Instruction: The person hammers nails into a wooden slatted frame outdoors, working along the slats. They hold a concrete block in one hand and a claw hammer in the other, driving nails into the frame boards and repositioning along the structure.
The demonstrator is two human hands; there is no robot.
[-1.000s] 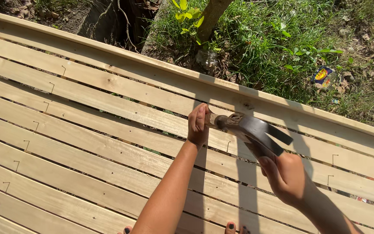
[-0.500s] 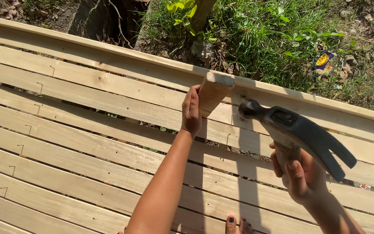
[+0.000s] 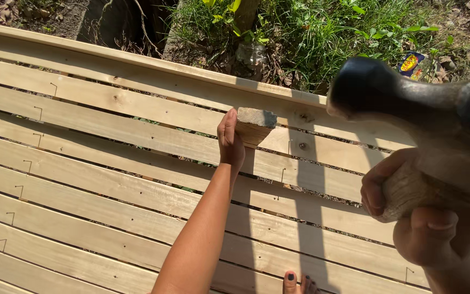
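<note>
Wooden block (image 3: 255, 124), short and grey-topped, standing on end on the pale plank decking (image 3: 110, 179) near its far edge, pinched against the boards by the left hand (image 3: 229, 142) with fingers wrapped round its left side. Raised close to the camera on the right, a dark-headed hammer (image 3: 409, 103), blurred and large, wooden handle clenched tight in the right hand (image 3: 417, 218), well apart from the block. Beyond the far rail, grass (image 3: 327, 32), dry leaves and a small blue-and-yellow wrapper (image 3: 410, 62); at the near edge, painted toes (image 3: 297, 283) on a plank.
</note>
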